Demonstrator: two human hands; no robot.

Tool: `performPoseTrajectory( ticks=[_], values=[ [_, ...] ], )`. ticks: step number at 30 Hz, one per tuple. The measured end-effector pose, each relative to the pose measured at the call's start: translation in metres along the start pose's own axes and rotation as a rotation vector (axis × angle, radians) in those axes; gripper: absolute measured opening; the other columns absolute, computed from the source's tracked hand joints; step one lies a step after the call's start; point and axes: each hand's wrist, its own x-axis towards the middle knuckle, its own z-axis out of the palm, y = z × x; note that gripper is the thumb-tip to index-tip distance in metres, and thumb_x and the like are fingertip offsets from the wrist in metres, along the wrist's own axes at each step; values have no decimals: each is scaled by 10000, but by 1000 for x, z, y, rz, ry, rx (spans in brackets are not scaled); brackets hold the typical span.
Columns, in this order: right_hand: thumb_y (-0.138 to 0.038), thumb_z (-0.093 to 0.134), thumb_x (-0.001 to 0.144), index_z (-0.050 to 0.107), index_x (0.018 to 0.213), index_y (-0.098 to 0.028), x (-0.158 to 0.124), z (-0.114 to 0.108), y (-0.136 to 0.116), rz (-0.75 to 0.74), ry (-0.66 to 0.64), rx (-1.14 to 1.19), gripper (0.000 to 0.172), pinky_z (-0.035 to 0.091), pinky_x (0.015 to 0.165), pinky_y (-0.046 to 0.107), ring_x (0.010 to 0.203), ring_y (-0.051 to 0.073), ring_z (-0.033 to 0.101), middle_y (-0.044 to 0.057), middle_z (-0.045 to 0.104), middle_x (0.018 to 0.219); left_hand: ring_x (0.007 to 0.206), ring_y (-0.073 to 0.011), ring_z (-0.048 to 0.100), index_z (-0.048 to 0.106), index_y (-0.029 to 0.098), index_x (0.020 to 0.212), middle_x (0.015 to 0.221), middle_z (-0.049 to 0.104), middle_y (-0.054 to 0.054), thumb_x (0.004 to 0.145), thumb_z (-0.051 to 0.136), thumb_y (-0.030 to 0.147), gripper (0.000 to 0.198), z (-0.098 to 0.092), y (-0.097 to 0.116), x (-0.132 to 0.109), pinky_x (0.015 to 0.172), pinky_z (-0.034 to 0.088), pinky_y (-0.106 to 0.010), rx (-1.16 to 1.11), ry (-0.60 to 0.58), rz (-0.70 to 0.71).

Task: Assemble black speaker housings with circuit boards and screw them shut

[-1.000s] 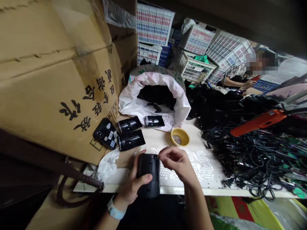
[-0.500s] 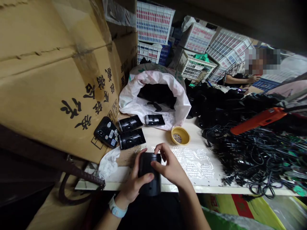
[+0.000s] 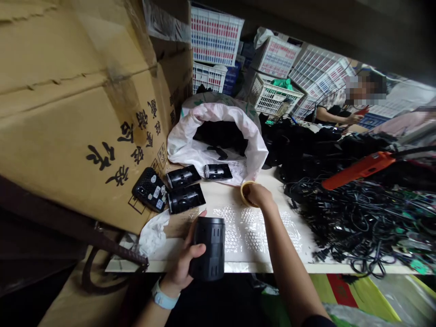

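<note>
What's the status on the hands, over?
Left hand gripping black slotted housing. Right hand over yellow bowl, fingers hidden. Only flat bubble wrap between them.

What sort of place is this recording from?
Probably a small electronics assembly workshop: a worktable heaped with black cables, stacked plastic crates behind, and the left hand holding a black housing beside similar parts.

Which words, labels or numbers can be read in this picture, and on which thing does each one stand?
Cardboard box: large black Chinese characters, printed sideways; I cannot read them with certainty.
Its lower corner: small handling signs, too small.
Stickered black case: stickers too small.
Black cylindrical housing in left hand: no text shows.
</note>
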Motion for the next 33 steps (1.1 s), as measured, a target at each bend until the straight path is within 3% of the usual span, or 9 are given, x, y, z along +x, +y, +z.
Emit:
performPoseTrajectory(
  ticks=[6, 10, 16, 18, 21, 25, 29, 33],
  values=[
    [-203, 631, 887, 666, 965, -118, -5, 1, 3, 14, 49, 40, 121, 512, 792, 325, 869, 170, 638, 74, 680, 959, 1252, -276, 524, 340, 365, 1492, 1310, 628, -25, 783, 666, 360, 780, -4, -1, 0, 1055, 423, -401, -54, -1, -10],
    [-44, 543, 790, 708, 824, -126, -16, -3, 14, -47, 128, 202, 187, 430, 712, 268, 788, 178, 626, 95, 710, 843, 1231, -287, 545, 373, 327, 1485, 1246, 666, -44, 782, 649, 386, 757, -1, 2, 0, 1044, 439, -430, -46, -12, -33],
    [-155, 563, 747, 672, 768, -151, -41, -1, 16, -95, 231, 552, 111, 437, 716, 285, 809, 203, 608, 99, 701, 869, 1184, -298, 581, 375, 315, 1483, 1258, 655, -65, 765, 659, 402, 777, 0, 3, 2, 977, 487, -438, -55, -27, -45],
    [-255, 605, 748, 652, 757, -165, -60, 4, 8, -148, 170, 687, 102, 456, 650, 281, 737, 188, 606, 78, 691, 824, 1168, -304, 592, 378, 305, 1481, 1264, 649, -76, 757, 665, 406, 786, 0, 4, 2, 960, 497, -445, -85, -33, -46],
    [-378, 723, 694, 610, 669, -183, -93, 16, -9, -292, -89, 996, 227, 418, 515, 258, 589, 150, 556, 42, 658, 699, 1163, -313, 594, 376, 278, 1482, 1246, 654, -84, 734, 689, 405, 821, 2, 6, 2, 944, 505, -444, -113, -14, -65],
    [-282, 862, 597, 610, 604, -179, -121, 36, -28, -361, -403, 1500, 272, 356, 507, 231, 595, 116, 517, 21, 634, 714, 1143, -308, 605, 341, 300, 1494, 1274, 639, -68, 708, 721, 394, 878, 6, 11, 2, 933, 511, -441, -116, 47, -84],
    [-235, 896, 542, 668, 591, -171, -123, 47, -34, -318, -395, 1538, 242, 324, 520, 220, 656, 101, 472, 18, 554, 840, 1102, -322, 630, 269, 336, 1513, 1311, 620, -65, 661, 763, 429, 989, 5, 10, 3, 928, 514, -470, -149, 66, -135],
    [-248, 900, 520, 629, 566, -159, -122, 51, -34, -265, -376, 1588, 289, 299, 534, 218, 670, 102, 445, 7, 493, 823, 1116, -297, 623, 218, 323, 1531, 1321, 614, -67, 704, 739, 405, 981, 1, 5, 2, 936, 505, -429, -145, 30, -132]
  ],
)
